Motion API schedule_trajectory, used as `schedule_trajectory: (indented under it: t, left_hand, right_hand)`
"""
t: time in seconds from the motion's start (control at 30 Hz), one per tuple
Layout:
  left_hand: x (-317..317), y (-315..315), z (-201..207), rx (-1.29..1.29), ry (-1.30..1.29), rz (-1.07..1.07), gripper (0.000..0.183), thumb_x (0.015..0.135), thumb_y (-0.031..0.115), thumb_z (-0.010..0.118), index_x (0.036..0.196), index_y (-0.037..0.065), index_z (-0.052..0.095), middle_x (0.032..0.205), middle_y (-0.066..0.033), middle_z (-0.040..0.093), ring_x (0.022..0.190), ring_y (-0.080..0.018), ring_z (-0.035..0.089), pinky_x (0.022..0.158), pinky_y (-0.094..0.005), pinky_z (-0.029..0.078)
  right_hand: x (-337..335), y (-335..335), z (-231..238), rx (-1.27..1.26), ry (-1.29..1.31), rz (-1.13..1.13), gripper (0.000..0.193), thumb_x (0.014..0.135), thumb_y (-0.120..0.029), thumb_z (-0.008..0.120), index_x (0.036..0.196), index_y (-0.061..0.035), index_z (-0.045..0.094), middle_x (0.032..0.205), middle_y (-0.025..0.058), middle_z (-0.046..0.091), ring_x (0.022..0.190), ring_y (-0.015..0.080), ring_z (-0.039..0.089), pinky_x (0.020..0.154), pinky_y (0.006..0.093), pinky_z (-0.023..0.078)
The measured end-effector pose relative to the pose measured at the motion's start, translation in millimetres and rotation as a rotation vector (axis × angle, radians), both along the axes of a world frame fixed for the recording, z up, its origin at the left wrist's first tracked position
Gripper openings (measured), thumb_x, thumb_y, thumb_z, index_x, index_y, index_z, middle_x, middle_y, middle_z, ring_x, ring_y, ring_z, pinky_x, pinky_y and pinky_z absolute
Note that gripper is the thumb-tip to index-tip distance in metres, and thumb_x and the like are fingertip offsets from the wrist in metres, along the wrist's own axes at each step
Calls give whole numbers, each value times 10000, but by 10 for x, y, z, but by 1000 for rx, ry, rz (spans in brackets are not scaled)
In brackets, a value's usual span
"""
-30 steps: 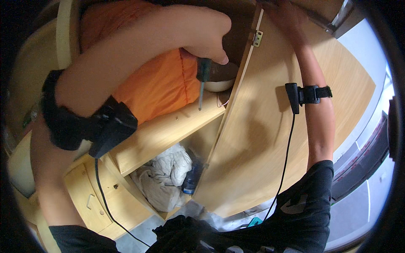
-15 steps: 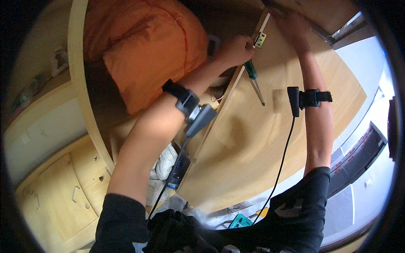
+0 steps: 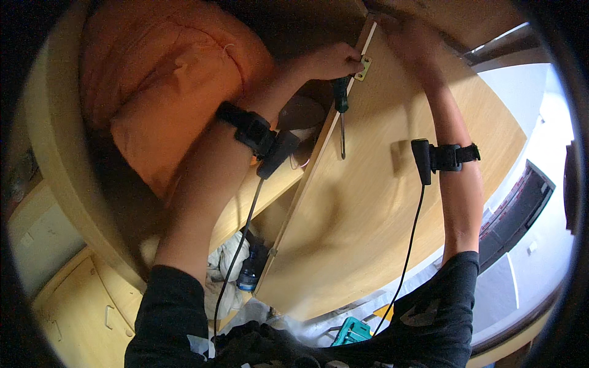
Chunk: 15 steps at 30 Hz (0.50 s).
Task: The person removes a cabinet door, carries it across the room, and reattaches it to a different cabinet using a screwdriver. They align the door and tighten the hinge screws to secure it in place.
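Note:
My left hand is closed at the inner edge of the wooden cabinet door. A screwdriver with a dark green handle hangs from that hand, its metal shaft pointing down. Touching the left fingertips is a small brass-coloured hinge plate with holes, against the door's edge. Whether the fingers also pinch the plate is hard to see. My right hand is up at the door's top corner, resting against the panel; its fingers are dim and blurred.
Orange bedding fills the cabinet shelf at left. Below it lie white cloth and a blue bottle. A lower cabinet with handles stands at lower left. A teal tool case sits beneath the door. Cabled straps circle both forearms.
The view has shifted, with the bedding now further left. My left hand stays at the hinge plate, and the screwdriver has swung from a slant to nearly vertical. My right hand remains high on the door.

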<state>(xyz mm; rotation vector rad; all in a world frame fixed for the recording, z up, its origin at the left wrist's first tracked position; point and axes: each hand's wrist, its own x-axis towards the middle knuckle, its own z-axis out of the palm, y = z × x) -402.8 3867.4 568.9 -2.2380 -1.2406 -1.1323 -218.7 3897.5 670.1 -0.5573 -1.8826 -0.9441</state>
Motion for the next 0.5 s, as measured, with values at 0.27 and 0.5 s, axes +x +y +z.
schedule_trajectory:
  t: [0.27,0.5]
  left_hand:
    - [31,95,-85,-2,-17,-8,299,925,290,574,996,4,626,779,-78,624,730,-167,569,686,-351,479]
    - [-59,157,-233,17,-101,-247,264,925,256,597,1038,19,582,878,-58,621,795,-153,567,748,-321,486]
  right_hand:
    - [-66,-173,-133,3,-15,459,328,833,-227,611,1088,-26,659,1088,220,651,1058,383,591,873,463,469]
    - [-38,-244,-111,-91,48,331,313,834,-204,602,1080,-18,658,1075,226,652,1041,380,597,871,453,470]
